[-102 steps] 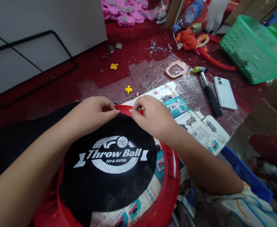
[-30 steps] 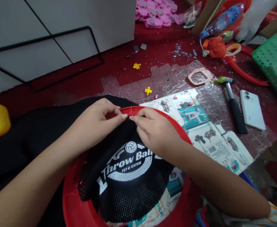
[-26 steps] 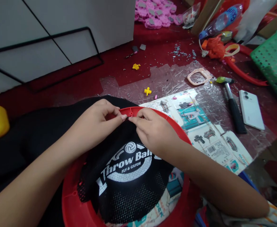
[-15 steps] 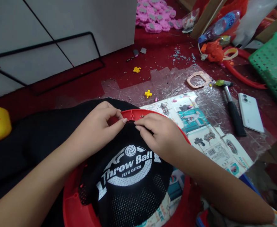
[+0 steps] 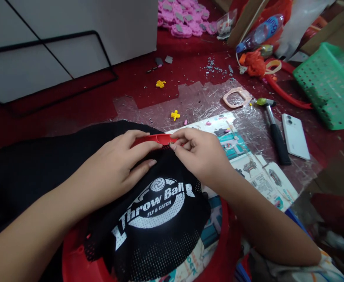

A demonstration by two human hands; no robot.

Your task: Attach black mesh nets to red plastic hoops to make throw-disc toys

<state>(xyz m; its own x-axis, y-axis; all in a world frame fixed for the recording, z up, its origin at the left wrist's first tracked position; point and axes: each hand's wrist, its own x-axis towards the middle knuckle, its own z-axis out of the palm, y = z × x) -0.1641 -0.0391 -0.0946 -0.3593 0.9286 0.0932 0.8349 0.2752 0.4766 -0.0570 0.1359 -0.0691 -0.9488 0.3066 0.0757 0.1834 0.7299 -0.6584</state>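
On the red-covered tabletop (image 5: 136,88), a broad red plastic ring (image 5: 84,270) is lying toward the near edge, overlapping a white-and-teal printed cardboard sheet (image 5: 257,168). Black perforated mesh fabric (image 5: 160,239) with white "Throw Ball" lettering is covering most of its opening, and the cardboard is showing through a gap along the lower right.

The left hand (image 5: 116,158) is keeping its fingers loosely parted, the tips resting at the ring's far rim and the thumb lying on the mesh; I cannot tell whether it is gripping or only steadying. The right hand (image 5: 204,150) is closing thumb and forefinger in a narrow pinch just beside it, apparently on a tiny glinting piece (image 5: 171,143) too small to identify.

Toward the tabletop's right corner, a black-handled metal hammer (image 5: 277,143) and a white smartphone (image 5: 296,136) are lying well apart from the ring.

The mesh is creasing at the left, so uneven tension could be pulling its edge off the rim if the left fingers lift. A slackening right pinch could send the tiny piece into the folds or through the gap.
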